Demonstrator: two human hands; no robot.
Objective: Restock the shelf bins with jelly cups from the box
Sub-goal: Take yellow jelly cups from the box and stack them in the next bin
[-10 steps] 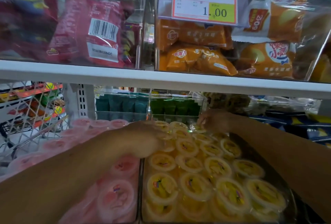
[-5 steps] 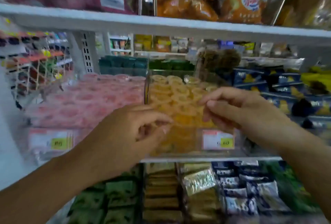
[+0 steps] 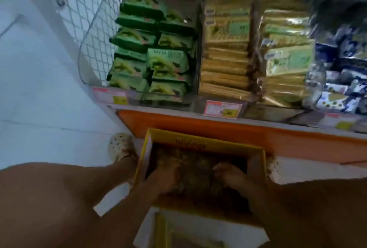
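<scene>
Both hands have left the shelf bins of pink and yellow cups, where we had them half a second ago, and the view has swung down to the floor.

1. Task items. We see the yellow box (image 3: 200,142) standing open on the floor (image 3: 39,98), just in front of the orange base (image 3: 228,128) of the shelf unit. Inside it the jelly cups (image 3: 198,165) appear as a dim, blurred brownish mass; single cups cannot be counted.

2. Hands. Our left hand (image 3: 165,177) reaches into the left half of the box and our right hand (image 3: 230,174) into the right half, both down among the cups. For each hand, we cannot tell whether the grip is closed on a cup or open, because of motion blur and shadow.

3. Writing. Dark print runs along the far inner wall of the box; it cannot be read. Two price tags (image 3: 222,109) on the shelf edge (image 3: 158,106) show red headers and yellow fields; the figures are illegible. The green packs (image 3: 168,61) carry one pale line of text, too blurred to read.

4. Surroundings. Tan packs (image 3: 226,69) are stacked beside the green packs, and blue and white packs (image 3: 341,89) lie further right. A wire basket (image 3: 93,29) hangs at the left end of the shelf. A pale perforated shoe (image 3: 119,146) rests on the floor, just left of the box.
</scene>
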